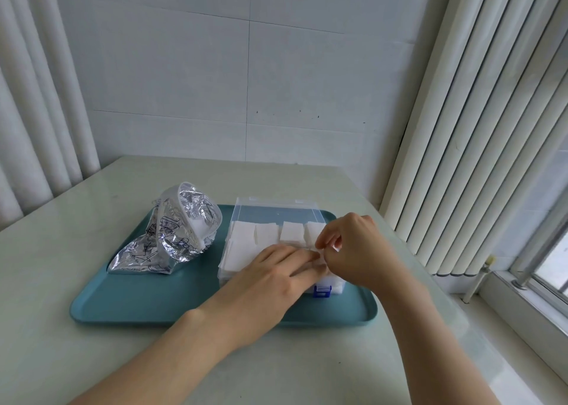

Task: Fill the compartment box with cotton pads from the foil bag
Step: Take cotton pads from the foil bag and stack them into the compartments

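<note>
A clear compartment box (242, 217) with a blue latch (321, 291) stands on a teal tray (147, 306), its lid raised at the back. White cotton pads (267, 234) fill its compartments. A crumpled silver foil bag (175, 235) lies to the box's left, mouth open towards me, with white pads showing inside. My left hand (270, 278) lies flat on the pads in the box's front part, fingers straight. My right hand (353, 248) hovers over the box's right side and pinches a pad's edge between thumb and fingertips.
The tray sits on a pale table (61, 281) against a tiled wall. White vertical blinds (479, 128) and a window sill (522, 306) run along the right. More blinds (37, 97) hang at the left.
</note>
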